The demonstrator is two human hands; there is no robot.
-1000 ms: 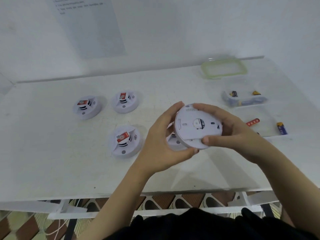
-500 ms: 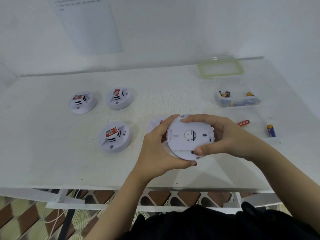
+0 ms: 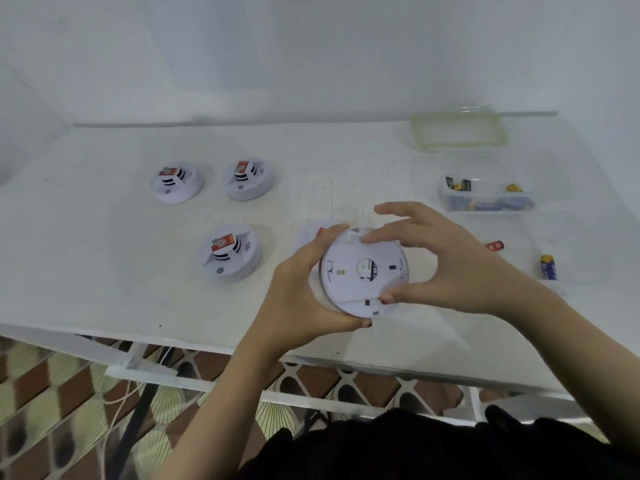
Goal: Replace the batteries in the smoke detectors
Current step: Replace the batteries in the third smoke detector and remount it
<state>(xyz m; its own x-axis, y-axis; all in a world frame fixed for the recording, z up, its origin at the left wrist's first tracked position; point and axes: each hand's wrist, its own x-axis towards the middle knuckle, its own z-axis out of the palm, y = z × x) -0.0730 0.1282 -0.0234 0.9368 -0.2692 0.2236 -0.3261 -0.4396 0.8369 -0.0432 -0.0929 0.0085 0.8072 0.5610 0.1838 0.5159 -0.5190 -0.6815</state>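
Your white worktop (image 3: pixel 104 271) takes most of the view. Above the middle of its near edge are your left hand (image 3: pixel 298 292) and right hand (image 3: pixel 450 265), and together they hold up a round white detector (image 3: pixel 349 271) with its flat back turned to you. The left fingers (image 3: pixel 332 233) are curled round the left rim, with the thumb under the bottom rim. The right thumb and first finger pinch the rim at bottom and top, and the other right fingers are spread and lifted off.

On the left half of the worktop lies the near detector (image 3: pixel 230 252). Closer to the far edge, side by side, are the far-left detector (image 3: pixel 176 181) and the far detector (image 3: pixel 247 178). Each one carries a red block on top.

A green-rimmed lid (image 3: pixel 457 131) lies at the far right corner. Just in front of it a clear box (image 3: pixel 485 202) holds some batteries (image 3: pixel 460 185). Toward the right edge, two lie loose and apart: a red battery (image 3: pixel 494 245) and a blue battery (image 3: pixel 548 267).
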